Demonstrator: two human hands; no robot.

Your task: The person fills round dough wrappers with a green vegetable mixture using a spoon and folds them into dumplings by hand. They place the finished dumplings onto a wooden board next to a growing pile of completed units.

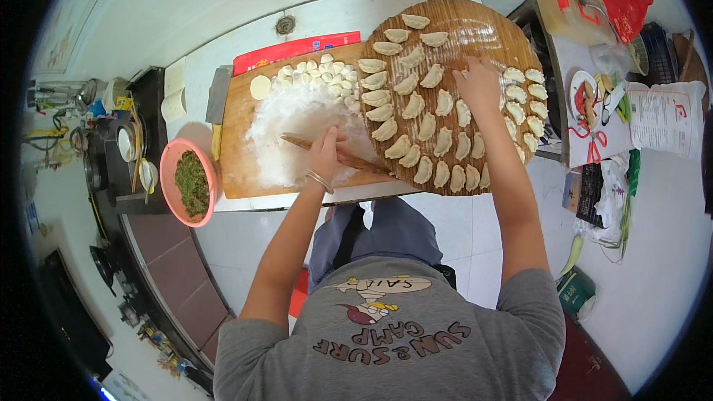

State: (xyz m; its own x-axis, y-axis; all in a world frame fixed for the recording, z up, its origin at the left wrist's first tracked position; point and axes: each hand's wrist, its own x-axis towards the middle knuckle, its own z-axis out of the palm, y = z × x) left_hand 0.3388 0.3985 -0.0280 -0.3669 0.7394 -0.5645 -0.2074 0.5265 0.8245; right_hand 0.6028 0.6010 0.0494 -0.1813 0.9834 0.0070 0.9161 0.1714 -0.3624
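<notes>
My left hand (324, 150), with a bangle at its wrist, is closed over the middle of a wooden rolling pin (364, 164), which lies slantwise across the floured wooden cutting board (236, 141). My right hand (479, 87) reaches over a round wooden board (486, 22); its fingertips are closed at a pale dumpling (465, 73), mostly hidden by them. Rows of folded dumplings (427, 128) cover much of this board. Loose flour (278, 130) coats the cutting board. Small dough pieces (327, 74) gather along its far side, beside a flattened dough round (260, 87).
Left of the cutting board lie a cleaver (217, 104) and a pink bowl (166, 182) of chopped green filling. A red packet (297, 52) is at the back. On the right, a side table (587, 150) carries a plate (584, 96), a plastic box (568, 18) and bags.
</notes>
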